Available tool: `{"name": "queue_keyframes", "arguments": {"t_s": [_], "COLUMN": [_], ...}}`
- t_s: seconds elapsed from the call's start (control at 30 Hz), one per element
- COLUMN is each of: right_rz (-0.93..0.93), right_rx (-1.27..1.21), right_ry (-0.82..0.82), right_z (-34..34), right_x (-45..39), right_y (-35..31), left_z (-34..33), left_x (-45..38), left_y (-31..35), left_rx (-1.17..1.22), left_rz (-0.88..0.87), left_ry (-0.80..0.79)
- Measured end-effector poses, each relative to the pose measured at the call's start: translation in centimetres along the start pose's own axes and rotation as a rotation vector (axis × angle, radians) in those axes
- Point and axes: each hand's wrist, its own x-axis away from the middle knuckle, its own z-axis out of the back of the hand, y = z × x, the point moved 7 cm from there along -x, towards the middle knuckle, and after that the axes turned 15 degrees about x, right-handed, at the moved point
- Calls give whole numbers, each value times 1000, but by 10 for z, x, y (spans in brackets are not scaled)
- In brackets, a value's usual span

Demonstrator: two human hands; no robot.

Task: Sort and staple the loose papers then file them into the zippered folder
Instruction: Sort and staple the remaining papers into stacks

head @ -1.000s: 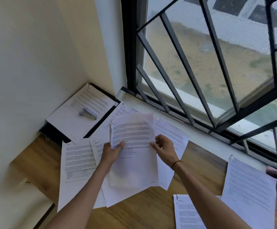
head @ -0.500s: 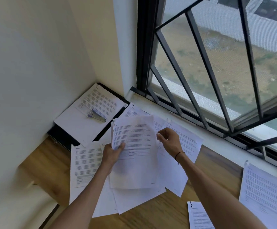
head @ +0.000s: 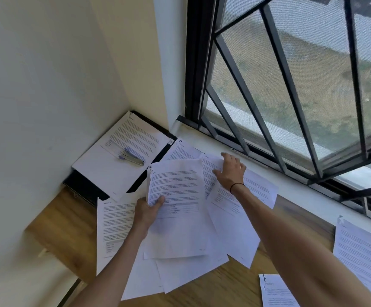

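Two hands at work over a spread of loose papers on the wooden table (head: 235, 286). Left hand (head: 148, 212) gripping a held stack of sheets (head: 175, 209) at its left edge, thumb on the printed face, fingers tucked behind; stack lifted slightly and tilted toward the camera. Right hand (head: 230, 171) stretched farther out, near the white window sill (head: 291, 185), fingers bent and spread on the top corner of a far sheet (head: 253, 196); unclear whether pinching it or only pressing down. Thin dark band (head: 236, 186) round the right wrist.

Several more printed pages fanned beneath the held stack, overlapping one another, one left page (head: 115, 224) flat beside the left forearm. Two separate pages at the right: a large one (head: 366, 258) near the edge of view, a smaller one (head: 275, 291) at the bottom.

Black zippered folder (head: 84, 185) lying in the corner against the wall, mostly covered by a printed sheet (head: 122, 156), with a stapler-like object (head: 132, 157), blurred, resting on top. Barred window (head: 291, 85) above the sill.
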Motion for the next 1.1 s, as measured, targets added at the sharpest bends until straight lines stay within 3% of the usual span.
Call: {"name": "queue_keyframes", "arguments": {"t_s": [0.17,0.43,0.7,0.83,0.93,1.1], "right_rz": [11,40,131,299,321,412], "right_rx": [-2,-106,-63,-213,-243,-219], "right_ry": [-49,148,600,598,567,562], "right_z": [-4,30,112,144,170,220], "right_x": [-11,-16,-3,4,-1,-4], "right_y": [-14,-23,-43,-63,-72,-92], "left_z": [0,-4,-5,-14,-25,-32], "left_x": [-3,0,4,11,18,19], "left_y": [-4,-2,-3,9,33,83], "left_rx": [-23,-82,-129,-65,-59,-95], "left_rz": [9,20,25,17,-24,-166], "left_ry": [-2,-16,-13,-124,-228,-259]}}
